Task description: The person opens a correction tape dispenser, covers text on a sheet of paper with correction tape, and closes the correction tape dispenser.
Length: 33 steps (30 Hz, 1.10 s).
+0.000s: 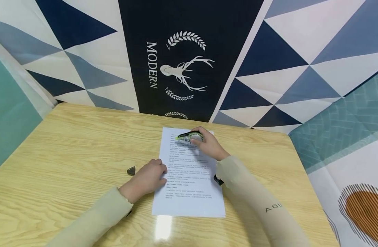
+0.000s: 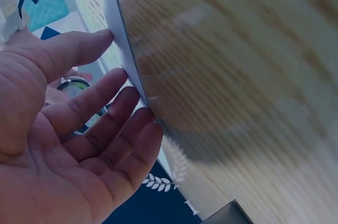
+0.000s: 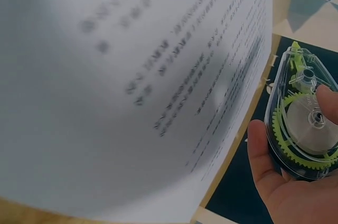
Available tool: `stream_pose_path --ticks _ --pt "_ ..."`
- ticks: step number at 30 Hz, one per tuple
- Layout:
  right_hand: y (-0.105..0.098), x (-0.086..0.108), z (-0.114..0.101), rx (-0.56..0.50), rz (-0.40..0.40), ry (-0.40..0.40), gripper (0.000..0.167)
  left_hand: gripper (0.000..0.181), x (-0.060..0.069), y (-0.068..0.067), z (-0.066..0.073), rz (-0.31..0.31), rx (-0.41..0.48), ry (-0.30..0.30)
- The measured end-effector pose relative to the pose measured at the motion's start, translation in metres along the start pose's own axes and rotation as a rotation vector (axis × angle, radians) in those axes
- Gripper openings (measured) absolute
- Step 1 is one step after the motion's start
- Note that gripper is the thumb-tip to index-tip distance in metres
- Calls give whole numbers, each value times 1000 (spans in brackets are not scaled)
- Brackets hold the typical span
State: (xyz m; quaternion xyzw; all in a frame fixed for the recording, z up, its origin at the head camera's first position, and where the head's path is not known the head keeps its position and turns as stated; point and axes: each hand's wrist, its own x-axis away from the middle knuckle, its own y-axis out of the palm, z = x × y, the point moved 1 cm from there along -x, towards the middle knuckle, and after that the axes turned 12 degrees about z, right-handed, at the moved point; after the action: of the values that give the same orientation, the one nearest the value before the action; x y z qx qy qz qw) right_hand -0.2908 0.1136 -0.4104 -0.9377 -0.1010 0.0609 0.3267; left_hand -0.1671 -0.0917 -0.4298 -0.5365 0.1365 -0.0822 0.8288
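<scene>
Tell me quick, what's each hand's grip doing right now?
Left hand: grip open, fingers relaxed at the left edge of the printed sheet.
Right hand: grip closed, holding the correction tape dispenser.

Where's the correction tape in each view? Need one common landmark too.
Head: correction tape in the right hand, over the sheet's upper part.
Left wrist: left of centre, partly hidden behind the left hand, showing between thumb and fingers.
Right wrist: right edge, about mid-height.
Shared landmark: the printed sheet, in all three.
</scene>
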Motion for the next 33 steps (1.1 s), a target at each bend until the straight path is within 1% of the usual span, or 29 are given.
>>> stream_pose_path --ticks 2,16,20,27,33 --pt "2 -3 -1 11 -8 -17 32 21 0 1 1 -1 4 -4" --pt "9 -20 -3 95 -61 -61 35 21 0 1 2 2 8 -11" --pt "12 -23 -6 116 -69 -57 36 20 0 2 1 11 9 -7" --pt "17 -28 -7 164 -86 -43 34 20 2 2 0 25 12 -6" --pt "19 -31 -7 176 -100 -35 32 21 3 1 -1 33 24 -7"
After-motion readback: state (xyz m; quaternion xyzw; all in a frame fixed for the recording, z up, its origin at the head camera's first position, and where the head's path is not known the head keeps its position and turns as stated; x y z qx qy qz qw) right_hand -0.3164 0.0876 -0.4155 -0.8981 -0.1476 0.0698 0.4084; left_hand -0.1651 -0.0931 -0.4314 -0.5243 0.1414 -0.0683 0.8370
